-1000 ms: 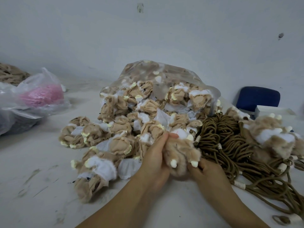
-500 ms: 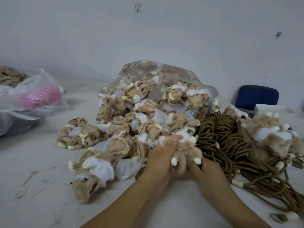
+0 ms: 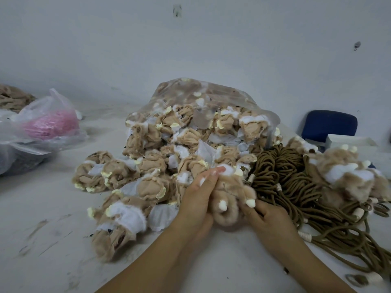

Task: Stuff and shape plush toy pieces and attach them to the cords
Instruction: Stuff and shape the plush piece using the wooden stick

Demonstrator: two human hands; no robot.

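Both hands hold one furry tan plush piece [image 3: 229, 199] with small cream tips, low at the table's centre. My left hand [image 3: 197, 195] wraps its left side, thumb up against the white fluff at its top. My right hand [image 3: 265, 216] grips its right and underside. Behind them lies a heap of inside-out tan and white plush pieces [image 3: 148, 166] spilling from a clear plastic bag [image 3: 211, 96]. A bundle of brown cords [image 3: 285, 176] lies to the right, with finished furry pieces [image 3: 347, 174] on it.
A clear bag with a pink bundle [image 3: 48, 123] sits at the far left, tan material [image 3: 12, 98] behind it. A blue chair back [image 3: 329, 125] and a white box [image 3: 349, 141] stand at the right. The white table [image 3: 42, 240] is scuffed.
The plush piece has been turned and pulled slightly nearer between my hands. My left thumb has shifted up onto the white fluff at its top.
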